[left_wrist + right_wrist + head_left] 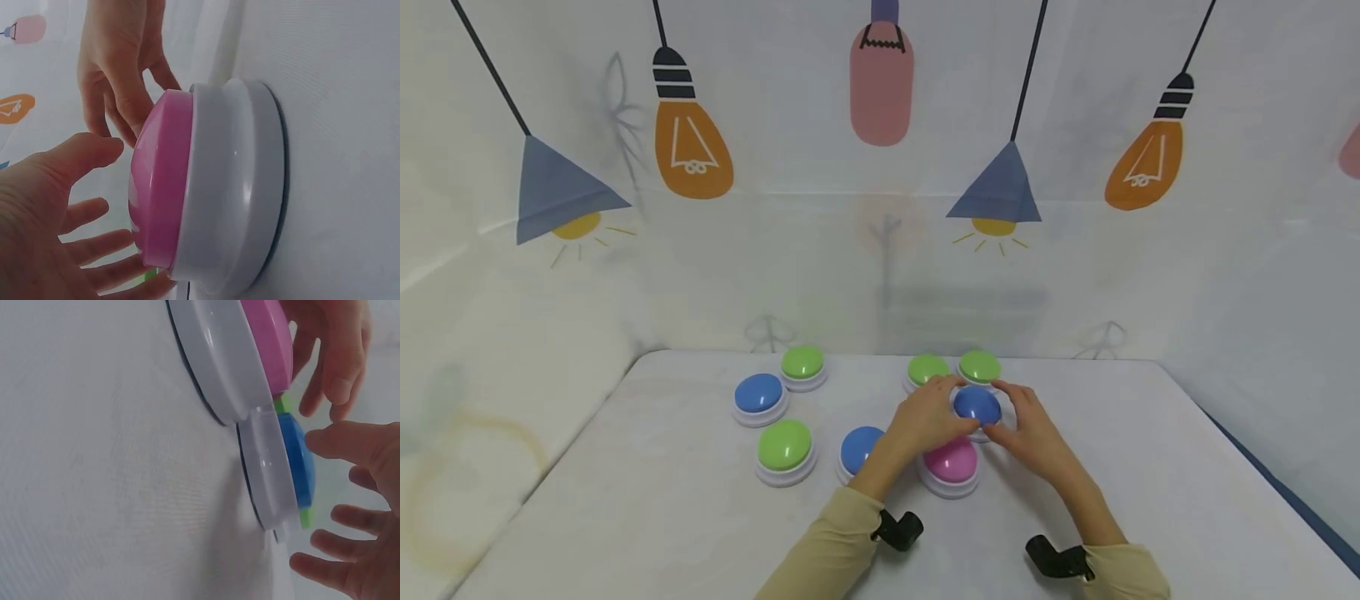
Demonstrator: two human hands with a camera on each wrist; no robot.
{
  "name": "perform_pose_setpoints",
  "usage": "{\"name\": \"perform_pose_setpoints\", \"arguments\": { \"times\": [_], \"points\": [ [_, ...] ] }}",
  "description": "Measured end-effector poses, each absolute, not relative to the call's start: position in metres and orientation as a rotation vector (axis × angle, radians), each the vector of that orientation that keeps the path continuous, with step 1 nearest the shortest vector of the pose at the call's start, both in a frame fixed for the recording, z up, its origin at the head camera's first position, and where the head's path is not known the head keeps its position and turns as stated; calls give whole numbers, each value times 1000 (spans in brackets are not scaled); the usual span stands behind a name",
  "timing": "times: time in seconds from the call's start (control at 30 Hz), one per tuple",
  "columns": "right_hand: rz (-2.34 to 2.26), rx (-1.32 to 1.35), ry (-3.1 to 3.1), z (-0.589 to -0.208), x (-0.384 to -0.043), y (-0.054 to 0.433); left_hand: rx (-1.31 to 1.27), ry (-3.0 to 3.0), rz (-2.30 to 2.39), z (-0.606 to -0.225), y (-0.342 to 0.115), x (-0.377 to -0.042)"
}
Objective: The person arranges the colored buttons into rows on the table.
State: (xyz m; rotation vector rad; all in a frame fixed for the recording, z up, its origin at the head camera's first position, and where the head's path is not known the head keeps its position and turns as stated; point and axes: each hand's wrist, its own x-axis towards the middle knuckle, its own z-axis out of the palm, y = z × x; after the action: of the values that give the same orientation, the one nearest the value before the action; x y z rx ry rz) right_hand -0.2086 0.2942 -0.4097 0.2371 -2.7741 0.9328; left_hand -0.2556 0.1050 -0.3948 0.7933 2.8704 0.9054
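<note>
A round push button with a blue dome [977, 405] and white base sits on the white table between both hands. My left hand [932, 412] is at its left side, fingers spread and loosely bent. On the other side is my right hand [1030, 429], its thumb by the near edge of the dome. In the right wrist view the right thumb [340, 442] overlaps the blue dome; whether it touches cannot be told. A pink-domed button [951, 462] stands just in front, below the left hand. Two green-domed buttons [980, 366] [928, 367] stand behind, partly hidden.
Another blue button [859, 450] is partly covered by the left forearm. Farther left stand a green button [784, 445], a blue one [758, 393] and a green one [802, 362] near the back edge. A printed curtain [805, 250] hangs behind the table.
</note>
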Motion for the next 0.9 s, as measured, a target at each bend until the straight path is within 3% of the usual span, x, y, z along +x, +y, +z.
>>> {"name": "perform_pose_setpoints", "arguments": {
  "times": [0.9],
  "points": [
    [1031,278,-2832,-423,-225,286,761,2993,808,-415,120,-264]
  ]
}}
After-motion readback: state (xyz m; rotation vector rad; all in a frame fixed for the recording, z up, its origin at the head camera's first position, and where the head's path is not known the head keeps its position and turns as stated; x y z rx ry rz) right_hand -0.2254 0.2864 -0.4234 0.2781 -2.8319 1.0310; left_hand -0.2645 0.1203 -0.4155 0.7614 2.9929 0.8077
